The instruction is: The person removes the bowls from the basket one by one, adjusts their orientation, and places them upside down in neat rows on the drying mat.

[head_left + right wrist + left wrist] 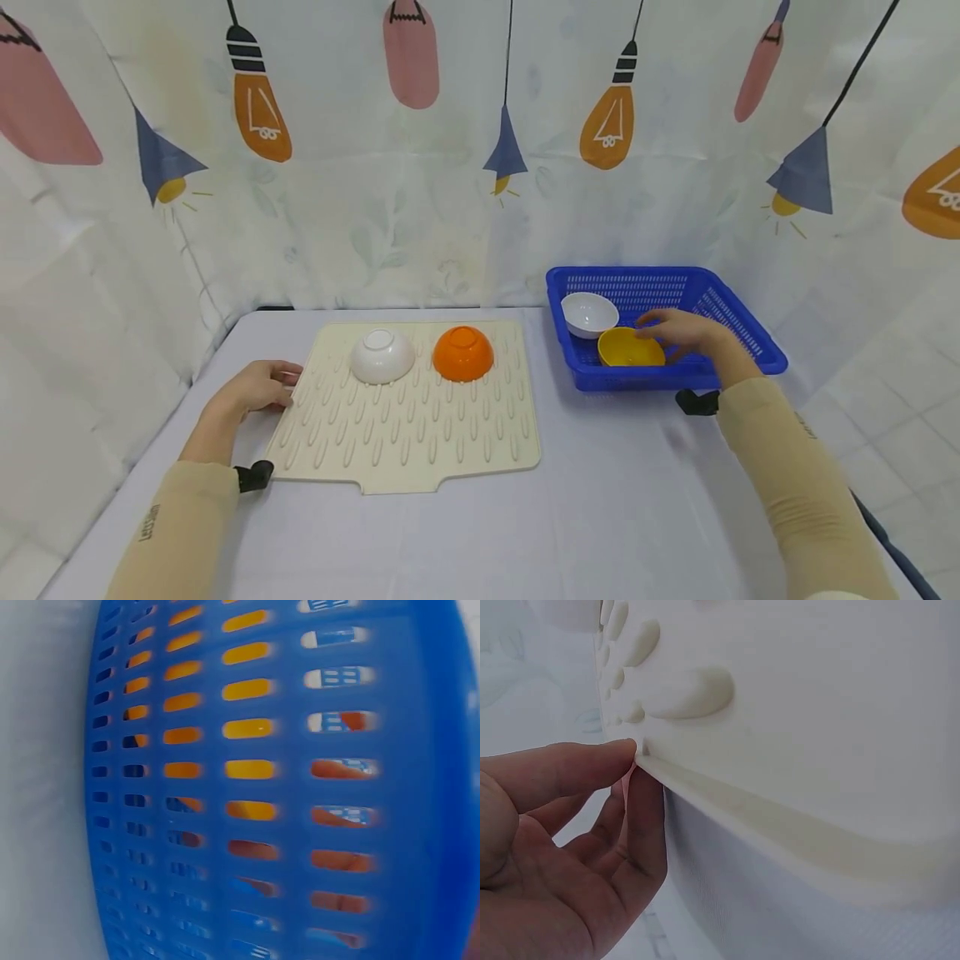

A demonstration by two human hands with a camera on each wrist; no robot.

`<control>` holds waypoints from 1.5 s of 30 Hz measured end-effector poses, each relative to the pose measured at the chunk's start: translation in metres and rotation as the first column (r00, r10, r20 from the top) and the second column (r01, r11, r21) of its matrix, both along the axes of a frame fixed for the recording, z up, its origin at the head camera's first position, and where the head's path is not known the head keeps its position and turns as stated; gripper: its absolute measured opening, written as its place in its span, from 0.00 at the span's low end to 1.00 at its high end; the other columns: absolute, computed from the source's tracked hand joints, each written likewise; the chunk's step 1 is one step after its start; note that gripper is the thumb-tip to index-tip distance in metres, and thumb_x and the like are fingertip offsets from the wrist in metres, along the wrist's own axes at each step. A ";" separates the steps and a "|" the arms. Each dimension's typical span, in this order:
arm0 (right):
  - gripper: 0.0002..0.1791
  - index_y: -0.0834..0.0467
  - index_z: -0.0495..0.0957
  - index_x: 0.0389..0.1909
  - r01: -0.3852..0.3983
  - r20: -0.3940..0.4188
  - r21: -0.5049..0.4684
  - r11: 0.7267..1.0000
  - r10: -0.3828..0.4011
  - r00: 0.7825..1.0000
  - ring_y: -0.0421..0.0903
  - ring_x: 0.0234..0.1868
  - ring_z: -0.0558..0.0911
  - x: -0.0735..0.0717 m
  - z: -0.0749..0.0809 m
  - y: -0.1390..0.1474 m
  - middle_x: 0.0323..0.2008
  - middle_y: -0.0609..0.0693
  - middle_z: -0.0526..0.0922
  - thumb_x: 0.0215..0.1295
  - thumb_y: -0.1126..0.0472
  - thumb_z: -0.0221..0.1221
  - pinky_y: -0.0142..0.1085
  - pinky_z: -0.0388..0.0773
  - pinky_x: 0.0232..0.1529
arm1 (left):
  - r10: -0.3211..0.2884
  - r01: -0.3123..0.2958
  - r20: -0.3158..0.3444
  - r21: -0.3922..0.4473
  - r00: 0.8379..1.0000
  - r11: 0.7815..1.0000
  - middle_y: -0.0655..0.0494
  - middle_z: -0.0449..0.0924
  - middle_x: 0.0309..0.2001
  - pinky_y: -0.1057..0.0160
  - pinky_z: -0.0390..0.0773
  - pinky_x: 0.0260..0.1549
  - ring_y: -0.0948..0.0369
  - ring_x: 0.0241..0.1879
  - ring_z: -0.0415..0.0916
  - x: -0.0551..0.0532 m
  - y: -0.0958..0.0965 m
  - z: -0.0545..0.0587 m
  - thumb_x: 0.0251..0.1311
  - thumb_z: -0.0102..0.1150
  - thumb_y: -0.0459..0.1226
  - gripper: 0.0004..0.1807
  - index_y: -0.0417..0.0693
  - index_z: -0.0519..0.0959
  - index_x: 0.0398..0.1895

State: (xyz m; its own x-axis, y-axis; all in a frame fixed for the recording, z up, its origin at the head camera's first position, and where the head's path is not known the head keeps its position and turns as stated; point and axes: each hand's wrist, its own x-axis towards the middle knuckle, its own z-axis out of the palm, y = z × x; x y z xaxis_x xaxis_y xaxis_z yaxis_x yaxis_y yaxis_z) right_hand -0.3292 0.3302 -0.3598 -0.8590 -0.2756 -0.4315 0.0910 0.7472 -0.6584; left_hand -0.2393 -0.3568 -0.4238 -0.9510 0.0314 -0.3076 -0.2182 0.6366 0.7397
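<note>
My left hand [258, 387] pinches the left edge of a cream drying mat [420, 433] between thumb and fingers; the left wrist view shows the fingertips [634, 750] at its thin raised rim. On the mat's far half, a white bowl [382, 358] and an orange bowl [462, 354] lie upside down, side by side. Inside the blue basket [585, 382], my right hand [686, 332] grips the right rim of a yellow bowl [632, 348], which faces up. Through the basket's slots, the right wrist view shows parts of the yellow bowl [249, 729] and of the fingers.
Another white bowl [590, 315], facing up, sits in the basket's left part, just behind the yellow one. A white cloth covers the table [600, 500]. A patterned curtain [450, 217] hangs along the table's back edge, close behind the basket.
</note>
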 end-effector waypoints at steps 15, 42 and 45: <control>0.35 0.66 0.59 0.75 -0.001 0.011 -0.001 1.000 0.001 1.000 0.61 0.55 0.73 -0.002 -0.013 0.011 0.65 0.71 0.64 0.69 0.66 0.56 0.49 0.82 0.55 | 0.016 -0.017 0.032 0.008 0.999 1.000 0.26 0.66 0.62 0.60 0.83 0.37 0.53 0.45 0.77 -0.003 -0.001 0.003 0.52 0.61 0.18 0.40 0.22 0.60 0.71; 0.32 0.69 0.59 0.74 0.093 -0.060 -0.127 0.988 -0.101 0.993 0.61 0.50 0.78 0.002 -0.014 0.023 0.61 0.72 0.68 0.70 0.69 0.53 0.53 0.84 0.50 | 0.016 -0.017 0.023 0.042 1.000 0.999 0.27 0.68 0.61 0.59 0.84 0.37 0.56 0.42 0.79 -0.001 -0.002 0.002 0.53 0.61 0.19 0.39 0.22 0.59 0.71; 0.32 0.68 0.59 0.74 0.097 -0.057 -0.137 0.986 -0.105 0.993 0.61 0.51 0.78 0.002 -0.013 0.023 0.62 0.72 0.67 0.70 0.68 0.53 0.53 0.84 0.50 | 0.018 -0.019 0.022 0.042 1.000 0.999 0.28 0.68 0.60 0.59 0.84 0.37 0.56 0.41 0.79 -0.001 -0.002 0.002 0.53 0.61 0.19 0.39 0.22 0.60 0.71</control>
State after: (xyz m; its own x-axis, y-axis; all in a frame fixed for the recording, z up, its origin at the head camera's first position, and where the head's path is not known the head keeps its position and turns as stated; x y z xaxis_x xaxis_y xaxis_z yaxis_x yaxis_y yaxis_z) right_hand -0.3274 0.3530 -0.3733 -0.9098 -0.2374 -0.3405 0.1165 0.6413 -0.7584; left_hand -0.2404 -0.3589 -0.4219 -0.9447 0.0270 -0.3268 -0.2461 0.6002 0.7610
